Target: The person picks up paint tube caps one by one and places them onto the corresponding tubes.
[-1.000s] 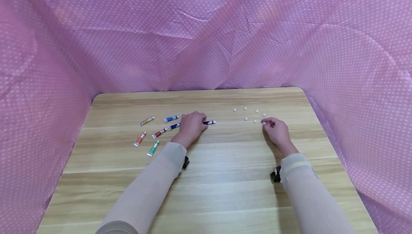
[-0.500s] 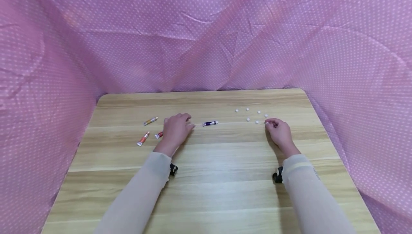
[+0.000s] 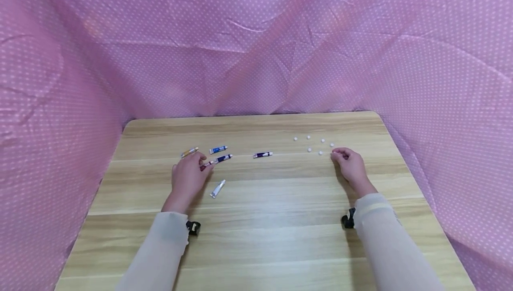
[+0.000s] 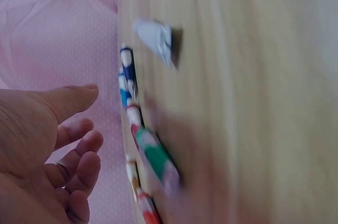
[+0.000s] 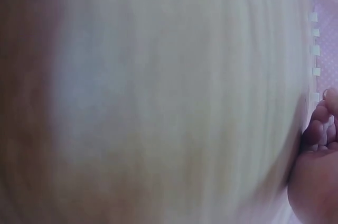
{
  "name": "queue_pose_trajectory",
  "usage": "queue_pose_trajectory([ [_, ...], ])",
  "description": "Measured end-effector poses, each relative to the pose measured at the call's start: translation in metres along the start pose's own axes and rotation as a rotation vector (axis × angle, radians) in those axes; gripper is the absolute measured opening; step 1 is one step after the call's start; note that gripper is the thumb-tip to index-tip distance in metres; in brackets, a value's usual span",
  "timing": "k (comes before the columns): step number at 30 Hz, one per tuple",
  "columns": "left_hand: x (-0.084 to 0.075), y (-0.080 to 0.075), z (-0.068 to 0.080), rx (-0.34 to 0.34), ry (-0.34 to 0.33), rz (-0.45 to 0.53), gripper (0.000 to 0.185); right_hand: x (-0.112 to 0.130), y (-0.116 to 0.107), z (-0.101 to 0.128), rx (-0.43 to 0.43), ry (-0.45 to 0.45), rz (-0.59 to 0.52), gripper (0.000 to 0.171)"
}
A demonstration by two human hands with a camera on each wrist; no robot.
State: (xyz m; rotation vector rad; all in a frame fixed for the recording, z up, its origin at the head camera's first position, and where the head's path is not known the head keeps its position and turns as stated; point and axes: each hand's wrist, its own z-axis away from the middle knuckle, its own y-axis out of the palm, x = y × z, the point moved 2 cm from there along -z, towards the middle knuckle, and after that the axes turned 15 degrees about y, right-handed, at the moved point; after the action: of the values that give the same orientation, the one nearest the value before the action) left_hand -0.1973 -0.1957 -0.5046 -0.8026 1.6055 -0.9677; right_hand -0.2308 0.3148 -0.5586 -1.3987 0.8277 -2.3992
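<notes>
In the head view my left hand (image 3: 186, 177) reaches over a group of small paint tubes, hiding the green and orange ones. Its thumb is held apart from loosely bent fingers in the left wrist view, with the green tube (image 4: 156, 152) beyond them. A dark red tube (image 3: 206, 165) shows by the fingertips; a yellow one (image 3: 190, 152) lies past the knuckles. Rightward lie a blue tube (image 3: 218, 150), a navy tube (image 3: 223, 159) and a silver-white tube (image 3: 217, 189). My right hand (image 3: 352, 168) pinches at the tabletop, its fingertips mostly covering a small white cap.
Several white caps (image 3: 309, 150) are scattered to the left of and behind the right hand. A purple tube (image 3: 262, 155) lies alone mid-table. Pink dotted cloth (image 3: 256, 59) hangs around the wooden table (image 3: 280, 237) at the back and sides.
My left hand has let go of the purple tube and moved left and nearer over the other tubes, uncovering the blue, navy and silver-white ones. The right hand stays nearly still.
</notes>
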Motion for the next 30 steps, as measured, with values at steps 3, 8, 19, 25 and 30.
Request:
queue_pose_trajectory([
  [3,0.007,-0.004,0.010,0.020,-0.033,-0.011,0.039,-0.001,-0.003,0.001,-0.003,0.019,-0.023,0.036],
  [8,0.014,-0.007,0.024,0.055,-0.053,0.002,0.039,-0.002,-0.006,0.002,-0.016,0.037,-0.080,0.038],
  [19,0.022,-0.004,0.049,0.108,-0.089,0.030,0.042,-0.006,-0.008,0.002,0.025,0.081,-0.284,0.038],
  [25,0.024,0.001,0.057,0.093,-0.130,0.059,0.036,-0.007,-0.007,0.004,0.023,0.084,-0.282,0.040],
  [30,0.026,0.005,0.062,0.078,-0.152,0.064,0.028,-0.008,-0.008,0.007,0.047,0.082,-0.384,0.044],
])
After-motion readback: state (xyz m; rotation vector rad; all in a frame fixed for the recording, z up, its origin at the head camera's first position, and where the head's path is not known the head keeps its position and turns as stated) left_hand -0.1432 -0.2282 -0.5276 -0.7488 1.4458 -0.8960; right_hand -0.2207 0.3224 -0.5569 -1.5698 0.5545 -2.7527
